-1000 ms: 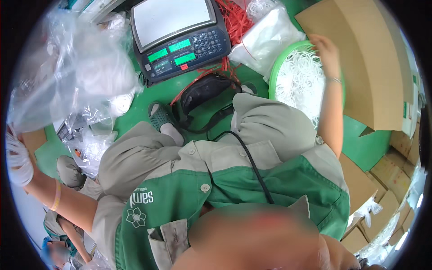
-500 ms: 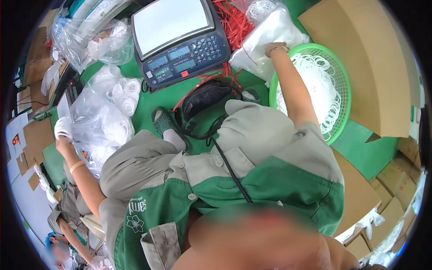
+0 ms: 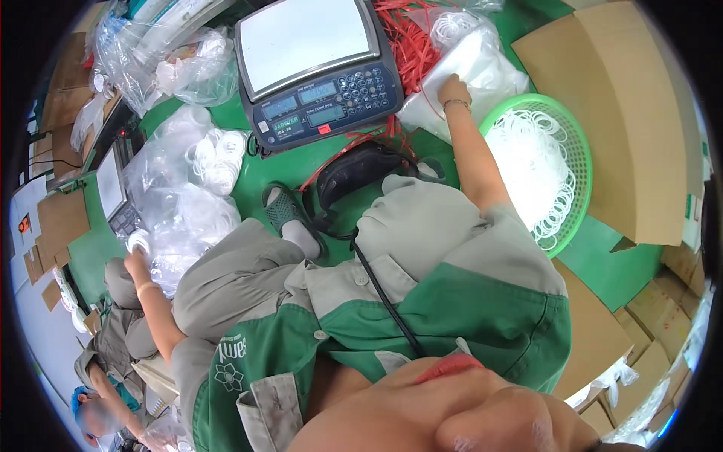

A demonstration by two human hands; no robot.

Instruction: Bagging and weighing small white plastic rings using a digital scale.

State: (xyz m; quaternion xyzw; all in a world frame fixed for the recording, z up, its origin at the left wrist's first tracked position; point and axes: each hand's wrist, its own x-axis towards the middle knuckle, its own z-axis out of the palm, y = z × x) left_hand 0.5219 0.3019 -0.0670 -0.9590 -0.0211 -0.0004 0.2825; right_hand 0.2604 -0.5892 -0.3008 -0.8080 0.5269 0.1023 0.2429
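Note:
My left hand (image 3: pixel 138 265) closes round a bundle of white rings (image 3: pixel 138 241), beside a clear plastic bag (image 3: pixel 177 222) at the left. Inside and on that plastic lie more white ring bundles (image 3: pixel 218 161). Over at the right, my right hand (image 3: pixel 455 92) has its fingers curled at a stack of clear plastic bags (image 3: pixel 482 71) and seems to pinch the top one. Right by this forearm stands a green mesh basket (image 3: pixel 586 169) heaped with loose white rings (image 3: pixel 531 169).
A counting scale (image 3: pixel 312 45) with a white pan stands ahead, red plastic strips (image 3: pixel 410 49) beside it. A black pouch (image 3: pixel 358 175) lies near my sandalled feet. At far left is a second scale (image 3: pixel 113 184); a cardboard box (image 3: pixel 625 120) stands right. Another person (image 3: pixel 113 377) sits lower left.
My left hand has come down and inward with the rings, uncovering the scale behind it. My right hand has drawn slightly back over the bag stack. The whole view has shifted a little.

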